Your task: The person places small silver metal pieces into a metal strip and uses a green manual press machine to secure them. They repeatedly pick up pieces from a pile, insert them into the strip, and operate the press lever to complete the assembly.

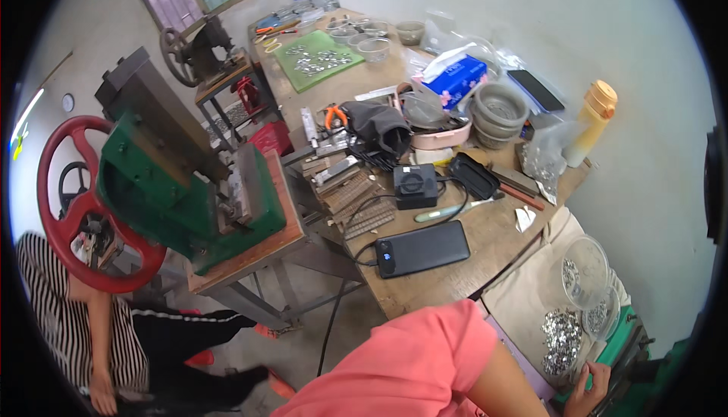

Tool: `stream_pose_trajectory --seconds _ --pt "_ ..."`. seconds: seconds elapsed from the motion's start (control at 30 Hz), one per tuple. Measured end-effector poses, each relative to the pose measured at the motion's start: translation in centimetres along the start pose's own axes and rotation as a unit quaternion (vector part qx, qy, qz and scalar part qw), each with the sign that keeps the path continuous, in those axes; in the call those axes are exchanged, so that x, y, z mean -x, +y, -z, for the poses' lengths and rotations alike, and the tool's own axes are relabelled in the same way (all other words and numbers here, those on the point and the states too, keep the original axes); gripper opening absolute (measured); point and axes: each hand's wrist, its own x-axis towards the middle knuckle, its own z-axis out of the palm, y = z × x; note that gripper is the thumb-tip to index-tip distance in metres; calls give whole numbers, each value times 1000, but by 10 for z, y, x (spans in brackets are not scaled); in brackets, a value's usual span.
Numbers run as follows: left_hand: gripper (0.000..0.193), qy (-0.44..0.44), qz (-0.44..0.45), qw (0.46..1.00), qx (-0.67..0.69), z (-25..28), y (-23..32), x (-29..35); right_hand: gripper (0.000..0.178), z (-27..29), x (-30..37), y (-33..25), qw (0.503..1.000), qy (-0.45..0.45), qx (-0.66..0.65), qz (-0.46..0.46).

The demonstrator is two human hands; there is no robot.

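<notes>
My left arm, in a pink sleeve point(425, 356), reaches across the lower edge toward the right. My left hand point(590, 388) is at the lower right, partly cut off by the frame, with its fingers curled together beside a green machine part point(613, 345). Whatever it may hold is hidden. Close above it lies a pile of small shiny metal pieces point(561, 341) on a beige cloth point(516, 296). A clear plastic tub point(588, 261) with more pieces tilts beside the pile, next to a second clear container point(604, 315). My right hand is out of view.
The wooden table point(425, 292) carries a black power bank point(423, 249), a tissue pack point(455, 79), stacked bowls point(499, 114), a yellow bottle point(593, 121) and a green mat point(315, 61). Left stands a green press point(167, 189) with a red handwheel point(95, 208); a person in stripes point(53, 303) sits beside it.
</notes>
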Motion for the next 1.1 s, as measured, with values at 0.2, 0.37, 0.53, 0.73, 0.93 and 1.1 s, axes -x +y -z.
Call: stream_pose_trajectory --seconds 0.2,0.37,0.53,0.73,0.93,1.1 --pt "31 -117 0 991 58 1 11 14 10 6 -17 -22 999 32 16 -35" --pt "27 -155 -21 982 104 32 -29 63 11 23 -45 -15 994 88 60 -35" --pt "28 -74 82 964 240 61 -25 92 11 10 -74 -3 993 80 49 -78" --pt "28 -24 146 974 171 93 -47 108 17 -33 -90 35 986 -52 82 -136" --pt "20 244 267 923 130 87 -57 115 11 -95 -115 58 978 -79 140 -134" --pt "23 401 264 876 54 77 -117 153 12 -130 -119 70 970 -81 199 -118"
